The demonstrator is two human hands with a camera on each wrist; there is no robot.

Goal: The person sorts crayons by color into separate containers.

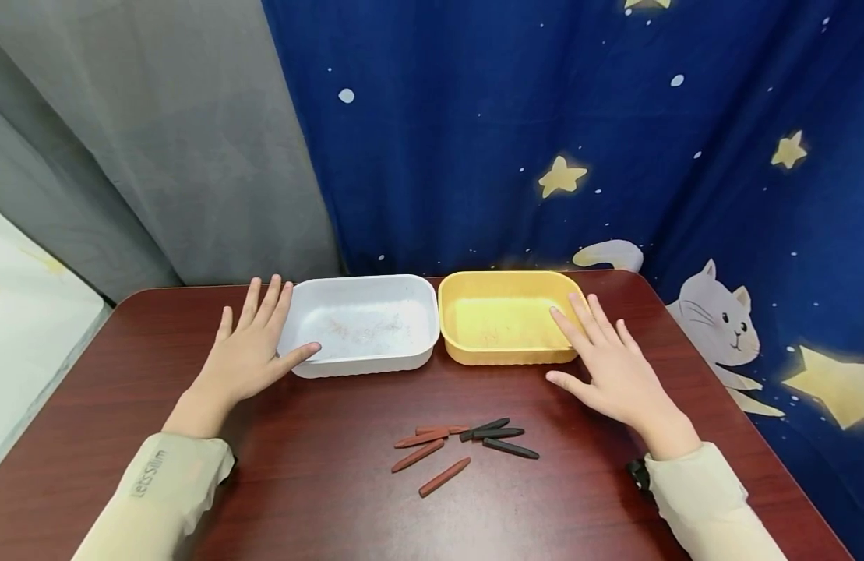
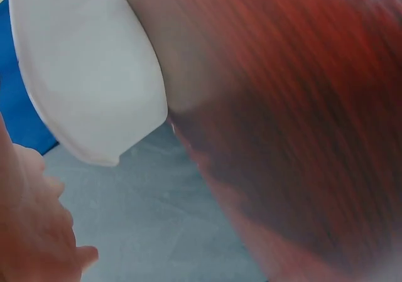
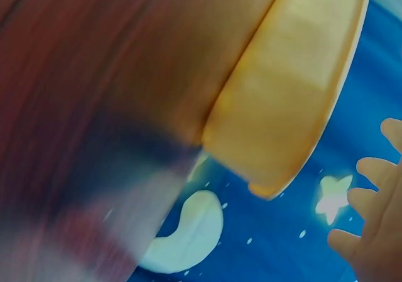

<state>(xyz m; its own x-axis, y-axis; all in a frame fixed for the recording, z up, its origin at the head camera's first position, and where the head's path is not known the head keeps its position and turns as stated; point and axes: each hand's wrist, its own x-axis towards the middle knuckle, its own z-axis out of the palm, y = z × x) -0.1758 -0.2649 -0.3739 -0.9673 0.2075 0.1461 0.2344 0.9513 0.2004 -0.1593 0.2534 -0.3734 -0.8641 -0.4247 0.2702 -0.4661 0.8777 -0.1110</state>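
Observation:
With fingers spread and straight, my left hand (image 1: pixel 248 351) hovers at the left end of a white tub (image 1: pixel 364 365); it holds nothing. My right hand (image 1: pixel 614 370) is likewise spread out, near the right end of a yellow tub (image 1: pixel 512 356), and is also free of any object. Whether either hand touches its tub cannot be told. Several reddish-brown crayons (image 1: pixel 444 477) lie loosely on the table in front of the tubs. Beside them, a few black crayons (image 1: pixel 511 448) overlap in a small pile. The wrist views show the white tub (image 2: pixel 88 68) and the yellow tub (image 3: pixel 282 93) from the side.
The two tubs stand side by side at the back of a dark red wooden table (image 1: pixel 319 483). Behind it hang a grey curtain (image 1: pixel 214 156) and a blue curtain (image 1: pixel 460 156) with stars and a cat. A white surface (image 1: pixel 32 335) borders the table's left side.

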